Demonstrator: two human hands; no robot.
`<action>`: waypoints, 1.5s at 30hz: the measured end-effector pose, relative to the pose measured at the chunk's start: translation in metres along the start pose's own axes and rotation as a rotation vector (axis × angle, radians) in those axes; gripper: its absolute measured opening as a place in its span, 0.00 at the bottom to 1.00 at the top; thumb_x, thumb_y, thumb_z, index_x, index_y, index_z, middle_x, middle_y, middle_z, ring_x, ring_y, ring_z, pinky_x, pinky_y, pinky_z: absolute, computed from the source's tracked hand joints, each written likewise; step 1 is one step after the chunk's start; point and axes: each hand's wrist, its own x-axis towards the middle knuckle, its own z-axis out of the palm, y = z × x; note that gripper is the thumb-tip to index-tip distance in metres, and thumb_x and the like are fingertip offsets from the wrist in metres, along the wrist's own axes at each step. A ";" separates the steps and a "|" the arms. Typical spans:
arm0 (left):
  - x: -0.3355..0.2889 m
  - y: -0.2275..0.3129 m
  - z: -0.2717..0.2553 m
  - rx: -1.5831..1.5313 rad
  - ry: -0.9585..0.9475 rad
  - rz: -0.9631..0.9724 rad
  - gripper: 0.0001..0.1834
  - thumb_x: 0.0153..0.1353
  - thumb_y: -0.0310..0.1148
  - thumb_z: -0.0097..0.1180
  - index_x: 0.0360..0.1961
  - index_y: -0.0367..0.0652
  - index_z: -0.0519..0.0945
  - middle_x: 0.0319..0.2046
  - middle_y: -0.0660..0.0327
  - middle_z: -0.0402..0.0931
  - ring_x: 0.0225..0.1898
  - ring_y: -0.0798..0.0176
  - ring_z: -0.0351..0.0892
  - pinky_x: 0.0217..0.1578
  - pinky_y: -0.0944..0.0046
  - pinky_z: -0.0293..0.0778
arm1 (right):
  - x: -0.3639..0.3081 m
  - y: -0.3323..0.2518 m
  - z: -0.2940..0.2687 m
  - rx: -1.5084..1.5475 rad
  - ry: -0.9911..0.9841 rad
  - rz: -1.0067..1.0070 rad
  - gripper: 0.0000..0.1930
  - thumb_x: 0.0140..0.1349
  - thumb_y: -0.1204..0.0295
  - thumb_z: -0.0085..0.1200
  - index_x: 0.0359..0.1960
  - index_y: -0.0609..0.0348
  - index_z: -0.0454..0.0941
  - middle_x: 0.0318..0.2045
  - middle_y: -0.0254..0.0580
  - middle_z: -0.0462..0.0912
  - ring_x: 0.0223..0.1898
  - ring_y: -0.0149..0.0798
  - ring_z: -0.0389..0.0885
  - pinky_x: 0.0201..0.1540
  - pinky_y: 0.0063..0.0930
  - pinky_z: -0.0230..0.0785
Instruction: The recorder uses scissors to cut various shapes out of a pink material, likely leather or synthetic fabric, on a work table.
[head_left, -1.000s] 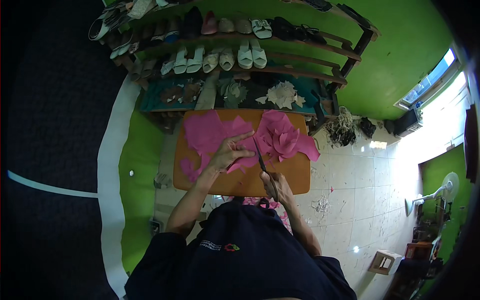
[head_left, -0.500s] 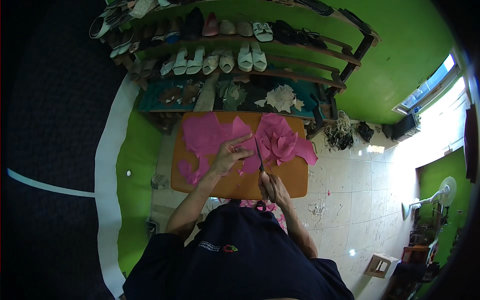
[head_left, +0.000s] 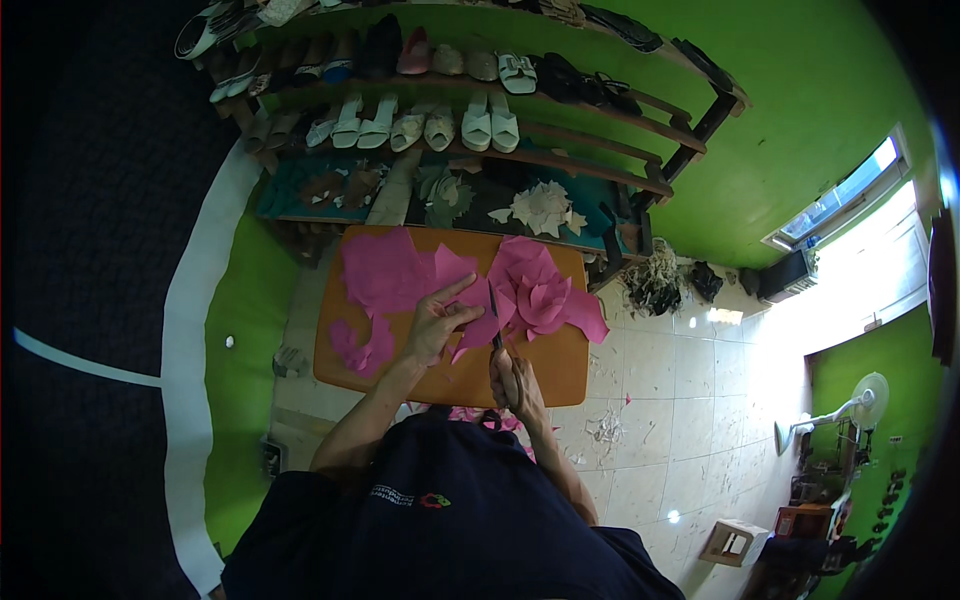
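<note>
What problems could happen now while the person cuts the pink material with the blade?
The left hand presses the pink sheet close beside the blade held by the right hand, so a slip might cut the fingers. The loose pink pile lies next to the cut line and could snag. The sheet may shift on the board.

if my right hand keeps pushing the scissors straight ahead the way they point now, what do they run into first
Most likely the pink sheet material that the left hand presses onto the orange wooden board. The right hand points the dark-bladed scissors away from the body, between that sheet and the crumpled pink pile. Depth is hard to judge.
</note>
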 end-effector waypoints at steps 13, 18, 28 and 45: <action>-0.007 -0.037 0.009 -0.131 0.125 0.025 0.35 0.59 0.21 0.64 0.68 0.40 0.67 0.28 0.65 0.82 0.30 0.74 0.82 0.40 0.73 0.80 | -0.002 0.015 0.026 0.219 0.162 0.019 0.32 0.60 0.35 0.53 0.18 0.51 0.67 0.11 0.26 0.64 0.11 0.26 0.61 0.14 0.26 0.53; -0.010 -0.043 0.015 -0.151 0.145 0.079 0.35 0.60 0.22 0.65 0.68 0.38 0.67 0.27 0.67 0.81 0.29 0.76 0.81 0.37 0.75 0.79 | -0.009 0.006 0.034 0.225 0.214 0.031 0.32 0.60 0.37 0.56 0.17 0.51 0.65 0.11 0.25 0.63 0.10 0.25 0.61 0.13 0.25 0.52; -0.005 -0.039 0.000 -0.164 0.310 0.040 0.27 0.61 0.25 0.65 0.63 0.40 0.74 0.34 0.67 0.82 0.34 0.74 0.81 0.41 0.74 0.78 | -0.016 0.006 0.036 0.118 0.189 -0.019 0.31 0.64 0.40 0.53 0.18 0.56 0.68 0.12 0.29 0.66 0.11 0.27 0.65 0.14 0.25 0.57; -0.002 0.022 -0.055 0.309 -0.300 -0.201 0.18 0.54 0.19 0.62 0.48 0.36 0.85 0.28 0.62 0.85 0.29 0.76 0.81 0.32 0.77 0.76 | -0.016 0.025 -0.001 -0.299 -0.014 -0.154 0.37 0.63 0.38 0.53 0.29 0.72 0.76 0.15 0.49 0.74 0.20 0.43 0.75 0.27 0.43 0.65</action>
